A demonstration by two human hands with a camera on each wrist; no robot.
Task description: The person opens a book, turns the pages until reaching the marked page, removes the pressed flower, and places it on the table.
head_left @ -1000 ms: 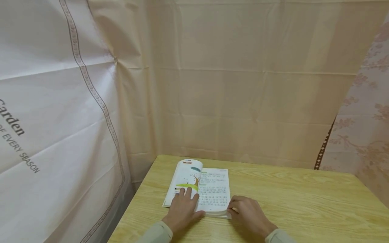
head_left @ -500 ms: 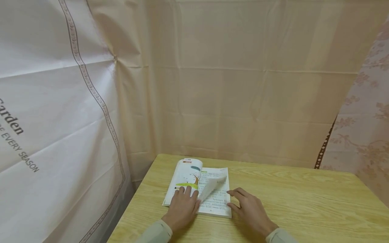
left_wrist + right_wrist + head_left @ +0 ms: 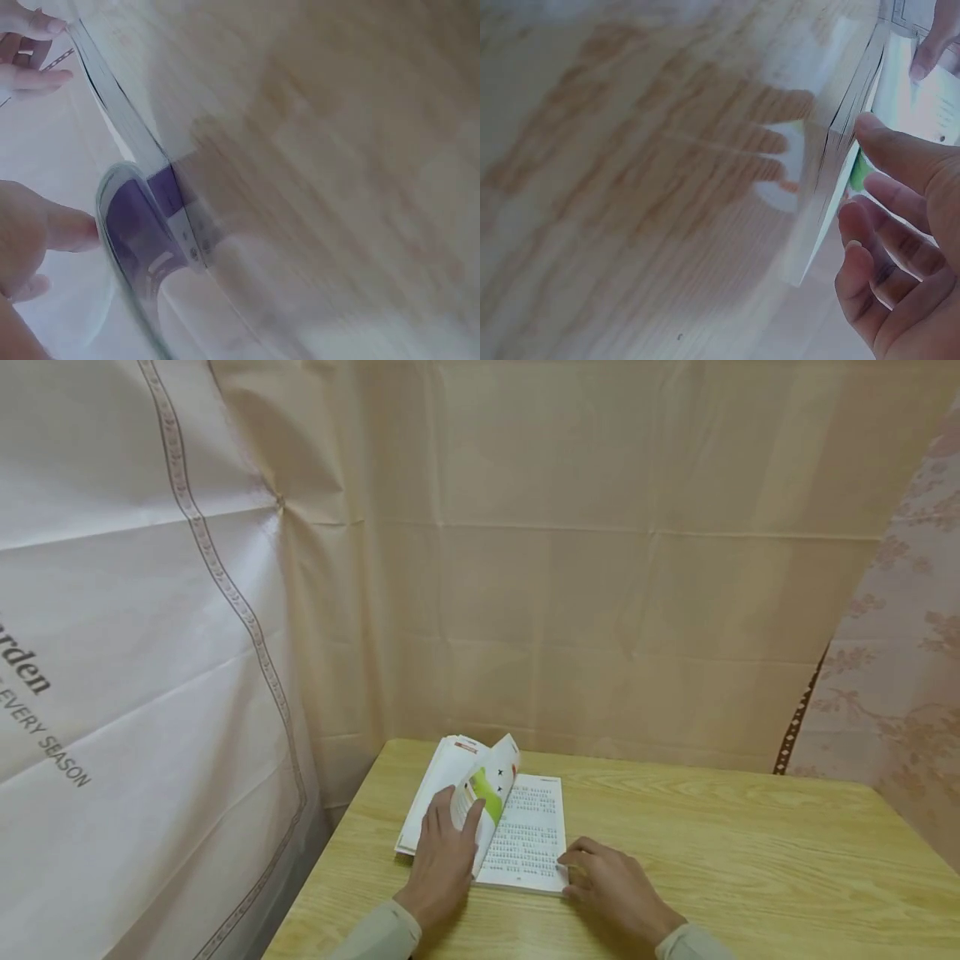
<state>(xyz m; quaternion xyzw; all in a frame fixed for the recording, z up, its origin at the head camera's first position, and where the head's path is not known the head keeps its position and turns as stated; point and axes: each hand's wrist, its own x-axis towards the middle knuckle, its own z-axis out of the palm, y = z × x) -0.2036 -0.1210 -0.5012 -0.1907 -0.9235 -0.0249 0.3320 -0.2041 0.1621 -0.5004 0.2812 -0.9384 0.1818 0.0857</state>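
Observation:
An open book (image 3: 525,839) lies on the wooden table (image 3: 720,835), with printed text on its right page. One leaf with a green patch (image 3: 487,797) stands up, curled over near the spine. My left hand (image 3: 442,860) rests over the left-hand pages, fingers spread, its thumb along the curling leaf. In the left wrist view the thumb (image 3: 73,231) touches the bent pages from above, and a purple patch shows on the book underneath. My right hand (image 3: 611,881) is at the near right corner. In the right wrist view its thumb (image 3: 874,131) touches the page edges, the other fingers loosely bent.
A beige cloth (image 3: 622,610) hangs behind the table. At the left hangs a pale sheet (image 3: 150,652) with printed lettering, and at the right a floral cloth (image 3: 892,693). Bare tabletop extends to the book's right.
A leaf lifted from the right side and swung left. The left-hand pages with the tree drawing then rose into a curl. My left hand moved slightly left; my right hand stayed near the book's right edge.

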